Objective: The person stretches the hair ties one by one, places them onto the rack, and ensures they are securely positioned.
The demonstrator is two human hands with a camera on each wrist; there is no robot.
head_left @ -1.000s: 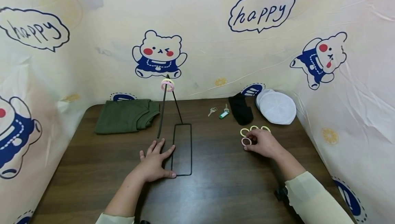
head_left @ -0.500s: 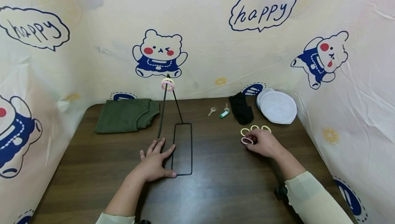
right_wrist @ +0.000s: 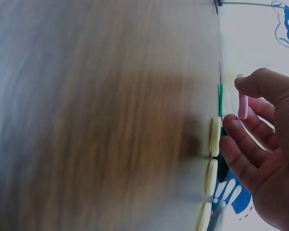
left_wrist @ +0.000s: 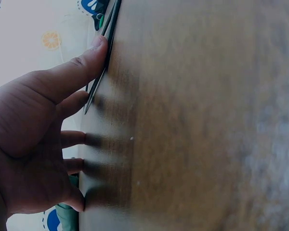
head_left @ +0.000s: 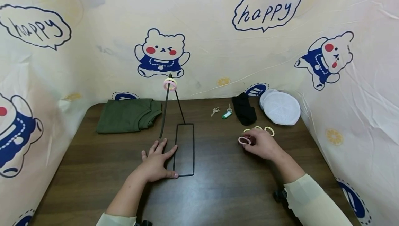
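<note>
A pink ring (head_left: 239,141) is pinched between the thumb and fingers of my right hand (head_left: 262,144); the right wrist view shows this pink ring (right_wrist: 243,103) edge-on, raised off the table. Several yellow rings (right_wrist: 215,137) lie on the table just beyond that hand, partly hidden by it in the head view. My left hand (head_left: 156,166) has its fingers spread, with thumb and index finger touching the rectangular base of a black wire stand (head_left: 194,150). Pink and yellow rings (head_left: 165,84) hang near the top of the stand's slanted arm.
Folded green cloth (head_left: 124,117) lies at the back left. Toward the back right are a small key (head_left: 214,111), a key with a green tag (head_left: 227,115), a black cloth item (head_left: 244,110) and a white cap (head_left: 281,108). A printed sheet (head_left: 205,28) hangs behind the table.
The pink ring has tilted flatter, then moved slightly left and up with my right hand, away from the yellow rings. My left hand has stayed at the stand's base.
</note>
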